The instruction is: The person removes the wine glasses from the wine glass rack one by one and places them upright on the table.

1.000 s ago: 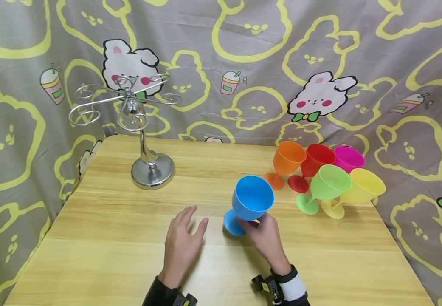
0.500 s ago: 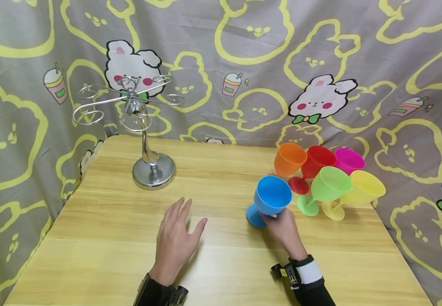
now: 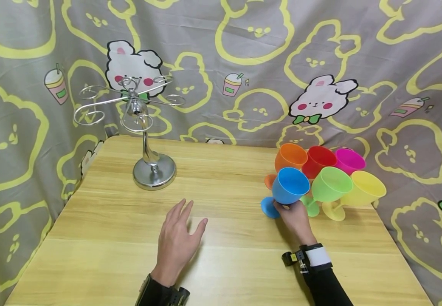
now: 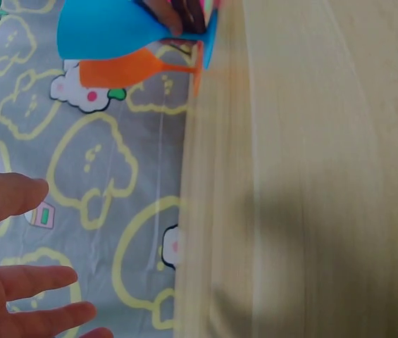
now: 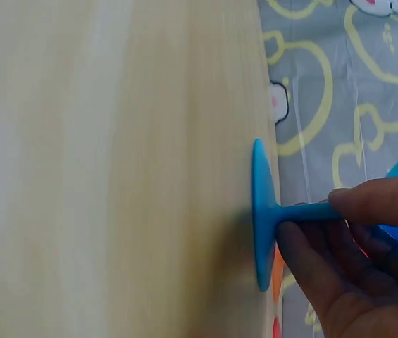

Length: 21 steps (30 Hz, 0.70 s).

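A blue plastic goblet [image 3: 290,187] stands upright at the front left of a group of goblets. My right hand [image 3: 296,219] pinches its stem between thumb and fingers, as the right wrist view shows at the stem [image 5: 304,212] above the round foot [image 5: 260,215]. Whether the foot touches the table I cannot tell for sure. Just behind it are the orange goblet [image 3: 290,155] and the red goblet [image 3: 321,161]; the green goblet [image 3: 331,185] is close on its right. My left hand [image 3: 178,244] hovers over the table with fingers spread, holding nothing.
A yellow goblet [image 3: 364,189] and a magenta goblet [image 3: 350,160] stand farther right, near the table's edge. At the back left is a chrome stand [image 3: 154,172] with looped wire arms. A patterned curtain [image 3: 259,76] hangs behind the wooden table [image 3: 102,238].
My right hand has carried the blue goblet rightward and slightly back, up beside the other goblets. My left hand has shifted a little left, its fingers still spread.
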Each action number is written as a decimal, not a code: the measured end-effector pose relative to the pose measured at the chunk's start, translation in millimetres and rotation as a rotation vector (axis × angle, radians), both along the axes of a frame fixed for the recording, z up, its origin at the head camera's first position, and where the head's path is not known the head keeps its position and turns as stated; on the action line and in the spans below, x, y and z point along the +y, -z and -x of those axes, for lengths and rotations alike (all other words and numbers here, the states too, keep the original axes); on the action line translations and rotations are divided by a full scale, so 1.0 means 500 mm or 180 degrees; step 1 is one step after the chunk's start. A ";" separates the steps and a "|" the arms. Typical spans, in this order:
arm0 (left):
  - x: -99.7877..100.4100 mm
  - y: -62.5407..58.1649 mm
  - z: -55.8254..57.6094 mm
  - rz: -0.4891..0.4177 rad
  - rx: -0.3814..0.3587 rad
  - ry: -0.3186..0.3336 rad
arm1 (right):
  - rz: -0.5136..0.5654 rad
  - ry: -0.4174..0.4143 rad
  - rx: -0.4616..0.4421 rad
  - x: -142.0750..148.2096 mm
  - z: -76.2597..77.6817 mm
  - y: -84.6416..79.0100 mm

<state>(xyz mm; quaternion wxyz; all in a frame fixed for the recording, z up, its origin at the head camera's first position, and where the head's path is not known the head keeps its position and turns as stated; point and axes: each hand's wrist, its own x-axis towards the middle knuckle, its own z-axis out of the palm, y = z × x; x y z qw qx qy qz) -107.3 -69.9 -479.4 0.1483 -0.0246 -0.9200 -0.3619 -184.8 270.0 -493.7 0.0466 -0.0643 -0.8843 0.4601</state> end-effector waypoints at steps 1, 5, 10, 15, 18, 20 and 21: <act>0.001 0.001 0.000 -0.0001 -0.0013 0.0001 | 0.0001 0.0022 -0.0015 0.005 0.003 0.001; 0.005 0.003 -0.003 -0.0009 -0.0058 0.0004 | -0.0060 0.0062 -0.0039 0.023 0.010 0.002; 0.008 0.003 -0.006 -0.0032 -0.0078 0.0007 | -0.0123 0.0079 0.0001 0.034 0.015 0.001; 0.010 0.004 -0.007 -0.0048 -0.0079 0.0009 | -0.0113 0.0103 0.0012 0.042 0.021 -0.002; 0.011 0.004 -0.008 -0.0055 -0.0081 0.0008 | -0.0041 0.0110 -0.0034 0.050 0.025 0.000; 0.011 0.004 -0.009 -0.0062 -0.0085 0.0005 | -0.0003 0.0137 -0.0065 0.054 0.027 0.001; 0.011 0.004 -0.010 -0.0064 -0.0083 0.0003 | 0.0025 0.0154 -0.0082 0.056 0.027 0.002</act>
